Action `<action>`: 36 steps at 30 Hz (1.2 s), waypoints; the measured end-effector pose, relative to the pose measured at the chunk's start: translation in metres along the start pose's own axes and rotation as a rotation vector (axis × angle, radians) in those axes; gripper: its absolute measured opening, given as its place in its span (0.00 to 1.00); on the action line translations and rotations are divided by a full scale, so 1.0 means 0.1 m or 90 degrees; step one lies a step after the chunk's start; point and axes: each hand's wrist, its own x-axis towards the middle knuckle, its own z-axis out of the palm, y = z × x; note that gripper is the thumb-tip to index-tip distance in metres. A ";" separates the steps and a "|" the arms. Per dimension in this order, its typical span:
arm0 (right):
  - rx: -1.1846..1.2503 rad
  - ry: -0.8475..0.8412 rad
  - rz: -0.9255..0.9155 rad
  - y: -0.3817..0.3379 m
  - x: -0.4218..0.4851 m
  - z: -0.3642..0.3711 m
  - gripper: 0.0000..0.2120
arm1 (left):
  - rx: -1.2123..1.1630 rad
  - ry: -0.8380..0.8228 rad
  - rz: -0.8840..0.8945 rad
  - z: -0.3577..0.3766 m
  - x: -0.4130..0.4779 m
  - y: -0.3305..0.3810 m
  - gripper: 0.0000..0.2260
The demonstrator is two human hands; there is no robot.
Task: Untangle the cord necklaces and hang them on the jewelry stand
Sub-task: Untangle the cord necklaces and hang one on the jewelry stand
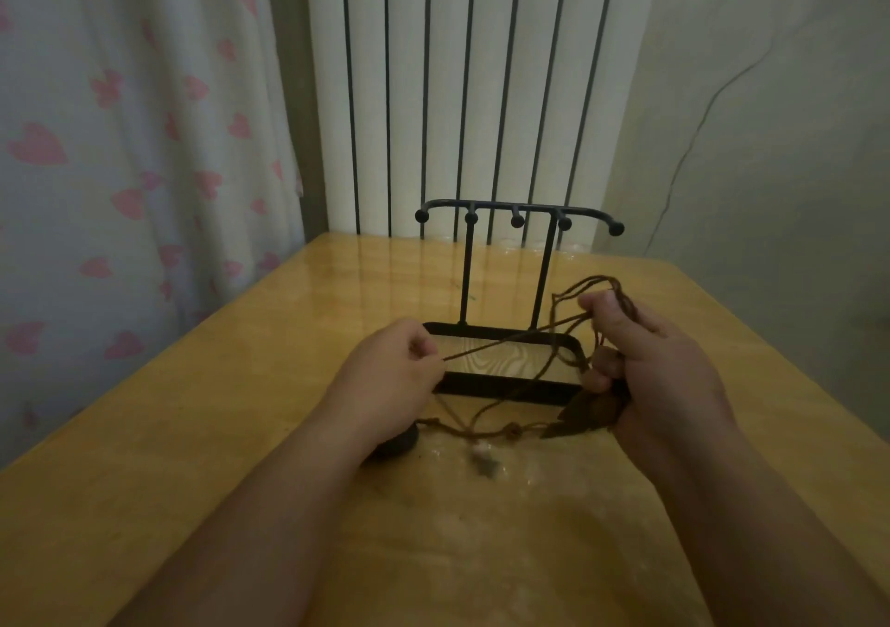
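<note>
A black metal jewelry stand (517, 214) with several knobbed hooks on its top bar stands on the wooden table (241, 385); nothing hangs on it. My left hand (390, 366) pinches one taut strand of brown cord (501, 341) in front of the stand's base. My right hand (645, 361) grips a bunch of cord loops, with a dark leaf-shaped pendant (585, 414) hanging below its fingers. More cord with a knot (513, 431) lies on the table between my hands. A dark round pendant (397, 443) sits partly hidden under my left wrist.
A white ribbed radiator (477, 87) stands behind the table's far edge. A curtain with pink hearts (120, 145) hangs at the left. A thin wire (698, 130) runs down the wall at the right.
</note>
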 end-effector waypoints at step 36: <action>0.110 0.084 0.058 -0.04 0.09 -0.03 0.08 | -0.656 -0.103 -0.038 -0.08 0.04 -0.13 0.06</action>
